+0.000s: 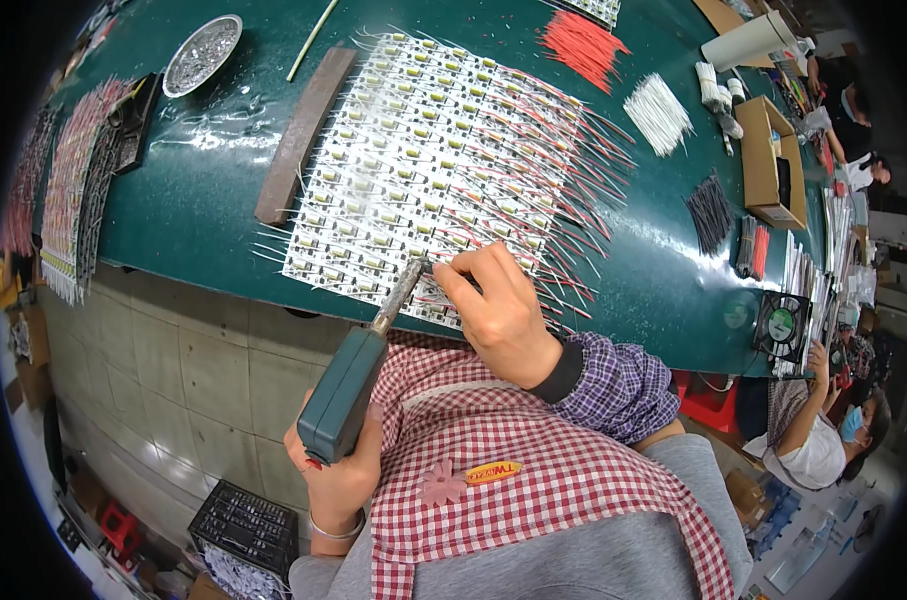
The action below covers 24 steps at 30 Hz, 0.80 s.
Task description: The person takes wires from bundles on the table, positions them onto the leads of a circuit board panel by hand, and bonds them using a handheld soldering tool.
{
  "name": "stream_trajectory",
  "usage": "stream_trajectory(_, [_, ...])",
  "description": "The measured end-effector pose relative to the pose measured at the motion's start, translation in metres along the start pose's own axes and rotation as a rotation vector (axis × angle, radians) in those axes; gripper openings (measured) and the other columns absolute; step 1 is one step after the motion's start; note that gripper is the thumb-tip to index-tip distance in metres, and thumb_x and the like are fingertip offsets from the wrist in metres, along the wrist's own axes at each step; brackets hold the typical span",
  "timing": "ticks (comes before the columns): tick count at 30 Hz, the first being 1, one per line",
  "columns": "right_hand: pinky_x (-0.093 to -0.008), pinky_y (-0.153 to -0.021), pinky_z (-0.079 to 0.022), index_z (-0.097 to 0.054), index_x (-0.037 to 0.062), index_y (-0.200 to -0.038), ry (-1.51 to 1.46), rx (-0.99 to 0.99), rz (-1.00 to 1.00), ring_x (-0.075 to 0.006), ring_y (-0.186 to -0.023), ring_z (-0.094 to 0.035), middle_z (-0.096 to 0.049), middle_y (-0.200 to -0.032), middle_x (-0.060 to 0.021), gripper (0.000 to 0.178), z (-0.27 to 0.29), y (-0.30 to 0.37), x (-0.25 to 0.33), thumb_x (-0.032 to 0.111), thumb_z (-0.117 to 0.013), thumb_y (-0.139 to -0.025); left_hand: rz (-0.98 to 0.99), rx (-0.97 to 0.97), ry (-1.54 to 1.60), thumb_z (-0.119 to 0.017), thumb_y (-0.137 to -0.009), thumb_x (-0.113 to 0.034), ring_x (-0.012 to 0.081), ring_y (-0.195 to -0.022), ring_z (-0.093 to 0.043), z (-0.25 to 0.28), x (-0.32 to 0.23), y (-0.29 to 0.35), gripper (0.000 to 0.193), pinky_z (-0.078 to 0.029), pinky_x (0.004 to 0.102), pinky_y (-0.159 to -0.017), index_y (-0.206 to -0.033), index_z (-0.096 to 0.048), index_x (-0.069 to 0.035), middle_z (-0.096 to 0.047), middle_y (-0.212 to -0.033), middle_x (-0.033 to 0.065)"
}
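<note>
My left hand (338, 475) is wrapped around the handle of a soldering iron with a blocky green body (345, 385) and a metal barrel. Its tip touches or hovers just over the near part of a large white circuit board panel (378, 190), which carries rows of small yellow-topped parts. Close beside the tip, my right hand (505, 315) is closed in a pinch over the panel; whatever lies between its fingertips is too small to make out. Red, black and white wires (573, 210) stick out from the panel, densest along its right side.
A brown bar (308, 135) lies along the panel's left edge. Beyond are a metal bowl (203, 58) and bundles of red (583, 48), white (658, 113) and black wires (710, 213). Wired panels (78, 185) lie far left. A small fan (781, 325) and another person (808, 430) are at right.
</note>
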State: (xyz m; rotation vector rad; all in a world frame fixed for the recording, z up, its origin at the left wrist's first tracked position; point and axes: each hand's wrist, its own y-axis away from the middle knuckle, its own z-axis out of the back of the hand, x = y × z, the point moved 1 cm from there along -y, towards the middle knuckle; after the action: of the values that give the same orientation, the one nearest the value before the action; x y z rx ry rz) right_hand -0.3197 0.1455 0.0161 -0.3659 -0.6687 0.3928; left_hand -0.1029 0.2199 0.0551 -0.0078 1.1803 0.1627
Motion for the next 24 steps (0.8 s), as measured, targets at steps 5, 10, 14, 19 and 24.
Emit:
stream_trajectory(5, [-0.0344, -0.076, -0.051, -0.063, -0.0079, -0.105, 0.054, 0.059, 0.017, -0.0293, -0.089, -0.056, -0.058, -0.096, -0.0148, 0.033, 0.001, 0.001, 0.0, -0.003, -0.062, -0.072, 0.071, 0.07, 0.0, -0.077, -0.079, -0.003, 0.0202, -0.064, -0.062, 0.0, -0.016, -0.008, 0.018, -0.047, 0.0313, -0.059, -0.09, -0.066, 0.005, -0.066, -0.08, 0.0113])
stream_trajectory(10, [-0.0346, -0.076, -0.051, -0.063, -0.0078, -0.105, 0.053, 0.056, 0.022, -0.0293, -0.089, -0.055, -0.057, -0.096, -0.0148, 0.033, 0.001, 0.001, 0.0, -0.003, -0.062, -0.072, 0.041, 0.027, -0.094, -0.078, -0.079, -0.006, 0.02, -0.062, -0.063, 0.004, -0.005, 0.005, 0.02, -0.048, 0.0316, -0.057, -0.094, -0.069, 0.004, -0.068, -0.079, 0.0113])
stream_trajectory(14, [-0.0348, -0.077, -0.051, -0.063, -0.0077, -0.105, 0.062, 0.059, 0.025, -0.0292, -0.09, -0.055, -0.057, -0.096, -0.0148, 0.033, 0.001, 0.0, 0.0, -0.004, -0.062, -0.072, 0.145, -0.011, -0.003, -0.077, -0.081, -0.004, 0.0161, -0.071, -0.064, 0.01, 0.003, 0.013, 0.03, -0.05, 0.0283, -0.061, -0.108, -0.068, 0.005, -0.069, -0.092, 0.0101])
stream_trajectory(19, [-0.035, -0.077, -0.051, -0.063, -0.0077, -0.104, 0.062, 0.059, 0.023, -0.0293, -0.089, -0.054, -0.056, -0.096, -0.0145, 0.032, 0.0, 0.001, 0.0, -0.004, -0.062, -0.072, 0.11, -0.1, -0.026, -0.082, -0.078, -0.01, 0.0203, -0.071, -0.067, 0.005, 0.001, 0.011, 0.027, -0.051, 0.0315, -0.063, -0.098, -0.071, 0.005, -0.071, -0.088, 0.0121])
stream_trajectory(24, [-0.0355, -0.077, -0.051, -0.062, -0.0078, -0.104, 0.037, 0.064, 0.012, -0.0298, -0.089, -0.055, -0.057, -0.096, -0.0149, 0.033, 0.002, 0.001, 0.0, -0.003, -0.062, -0.072, 0.135, -0.082, -0.006, -0.081, -0.078, -0.009, 0.0201, -0.069, -0.067, 0.005, -0.002, 0.011, 0.026, -0.051, 0.0314, -0.062, -0.097, -0.072, 0.005, -0.072, -0.086, 0.0122])
